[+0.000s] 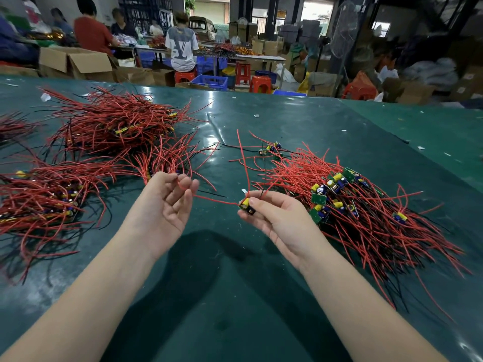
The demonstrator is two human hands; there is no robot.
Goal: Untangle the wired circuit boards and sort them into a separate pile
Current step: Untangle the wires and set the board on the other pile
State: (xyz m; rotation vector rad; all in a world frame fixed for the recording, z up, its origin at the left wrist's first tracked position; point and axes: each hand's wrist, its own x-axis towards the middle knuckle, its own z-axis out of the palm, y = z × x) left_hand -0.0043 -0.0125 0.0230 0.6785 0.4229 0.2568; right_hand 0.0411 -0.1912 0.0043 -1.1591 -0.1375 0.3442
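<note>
Right hand [274, 218] pinching one circuit board [247, 206] at centre, just above surface [235, 296]. Left hand [167, 202] pinches its red wire [217, 200], rest of fingers loose. Tip imo: draw wire straight out toward 9 o'clock, slow, so it doesn't snag, then drop board on sorted pile [360, 205] at 3 o'clock.

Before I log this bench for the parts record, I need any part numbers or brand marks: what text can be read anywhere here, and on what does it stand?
"LV": large overlapping grey letters on the back of the white T-shirt of a person at the far tables.
Circuit board in the right hand: no marking readable, too small.
Green boards in the right pile: markings too small and blurred.
Cardboard boxes behind the table: print blurred, unreadable.
</note>
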